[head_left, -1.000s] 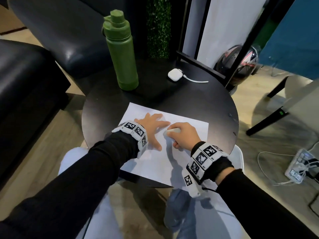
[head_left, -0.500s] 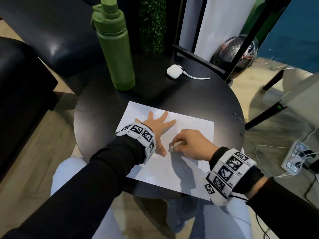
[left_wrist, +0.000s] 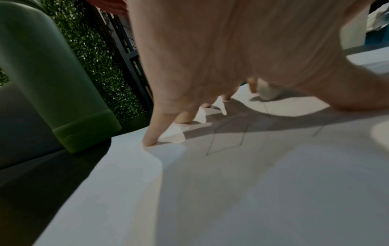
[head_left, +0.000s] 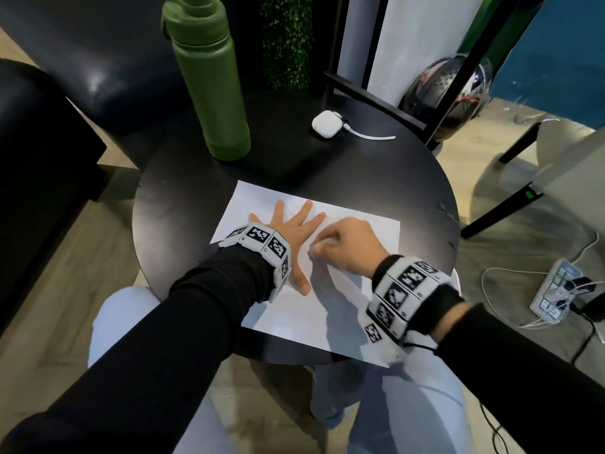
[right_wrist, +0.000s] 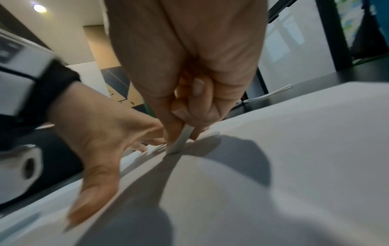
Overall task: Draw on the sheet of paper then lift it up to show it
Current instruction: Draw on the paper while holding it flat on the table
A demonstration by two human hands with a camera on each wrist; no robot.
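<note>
A white sheet of paper [head_left: 330, 309] lies flat on the round black table [head_left: 183, 204], its near edge hanging over the rim. My left hand [head_left: 291, 231] lies on the sheet with fingers spread and straight, pressing it down. Faint pencil lines [left_wrist: 227, 141] show on the paper [left_wrist: 231, 191] beneath that hand [left_wrist: 221, 58]. My right hand [head_left: 347, 244] pinches a short white drawing stick [right_wrist: 181, 139] between thumb and fingers, its tip touching the paper [right_wrist: 294, 149] just right of the left hand [right_wrist: 101, 133]. The stick [head_left: 316, 249] looks blurred in the head view.
A tall green bottle [head_left: 212, 90] stands at the table's back left. A white earbud case [head_left: 325, 123] with a cable lies at the back right. Dark sofas flank the left side; a black frame and a helmet [head_left: 438, 93] stand behind. A power strip [head_left: 556, 290] lies on the floor at right.
My left hand's fingers have spread wider on the sheet. My right hand with the stick has shifted slightly toward the far side, staying beside the left hand. The camera has moved closer.
</note>
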